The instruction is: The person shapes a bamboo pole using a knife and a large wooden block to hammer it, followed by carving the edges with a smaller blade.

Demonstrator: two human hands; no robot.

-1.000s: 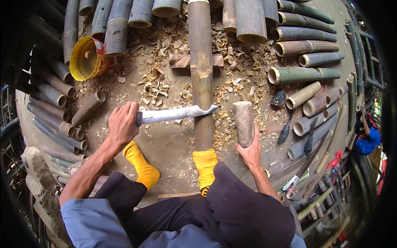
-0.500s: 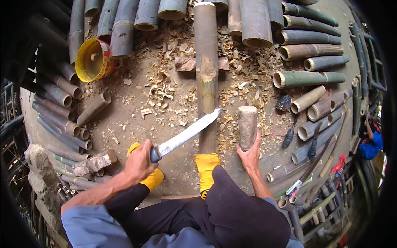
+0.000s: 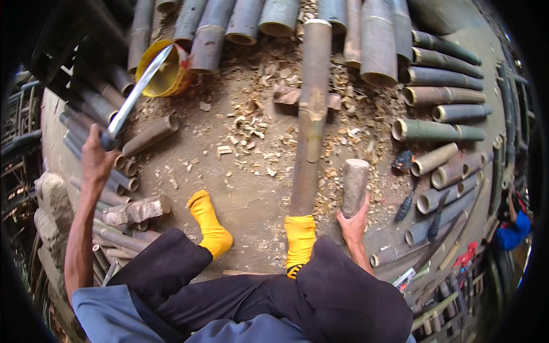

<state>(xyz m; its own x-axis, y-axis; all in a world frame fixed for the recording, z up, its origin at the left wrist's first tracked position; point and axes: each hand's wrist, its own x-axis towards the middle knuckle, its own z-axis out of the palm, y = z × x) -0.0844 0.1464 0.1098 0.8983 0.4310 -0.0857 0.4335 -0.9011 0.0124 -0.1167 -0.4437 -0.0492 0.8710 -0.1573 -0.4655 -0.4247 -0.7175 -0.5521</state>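
Observation:
My left hand (image 3: 97,157) is closed round the dark handle of a machete (image 3: 139,90), raised out at the left. Its tip overlaps the yellow bucket (image 3: 141,62) from this view; I cannot tell whether it touches. My right hand (image 3: 354,222) grips the lower end of a short, thick wooden cylinder (image 3: 355,182), which stands tilted beside the bamboo. Between my hands a long bamboo tube (image 3: 309,151), partly scraped in its middle, runs away from me across a wooden block (image 3: 289,95). Its near end meets my yellow-socked right foot (image 3: 300,237).
Bamboo tubes (image 3: 379,46) lie in rows at the far side, the right and the left. Shavings (image 3: 251,128) cover the ground around the block. At right are dark-handled tools (image 3: 404,207). A log piece (image 3: 137,210) lies at left. Another person in blue (image 3: 513,231) is at far right.
My left hand has swung the machete away from the bamboo, up and to the left. My right hand still holds the wooden cylinder. The whole view has shifted slightly.

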